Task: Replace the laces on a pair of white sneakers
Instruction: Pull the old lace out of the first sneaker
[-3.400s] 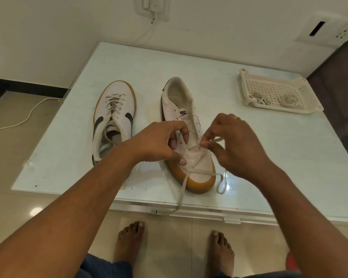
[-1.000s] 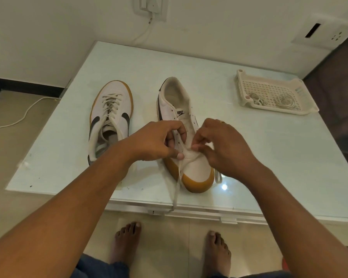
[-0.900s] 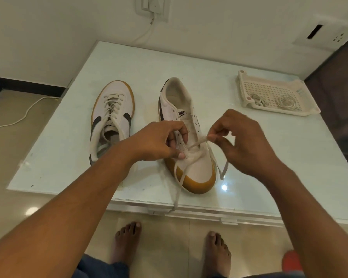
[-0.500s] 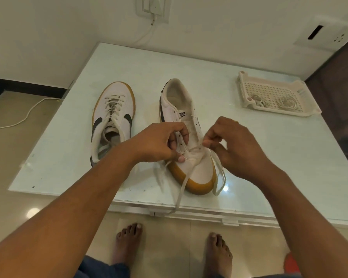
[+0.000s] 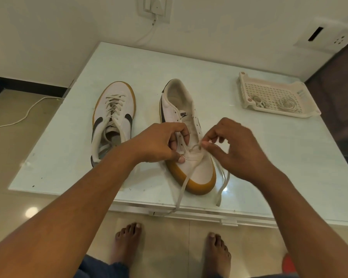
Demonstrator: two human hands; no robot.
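Pinched lace (image 5: 184, 184) in right hand (image 5: 236, 150); left hand (image 5: 159, 144) gripped shoe (image 5: 201, 169) side. Right hand had come back from pull. Only bottom holes laced, more left.

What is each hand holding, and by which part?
The left hand grips the near sneaker by its eyelet flap near the toe; the right hand pinches the white lace just where it leaves the lowest eyelets.
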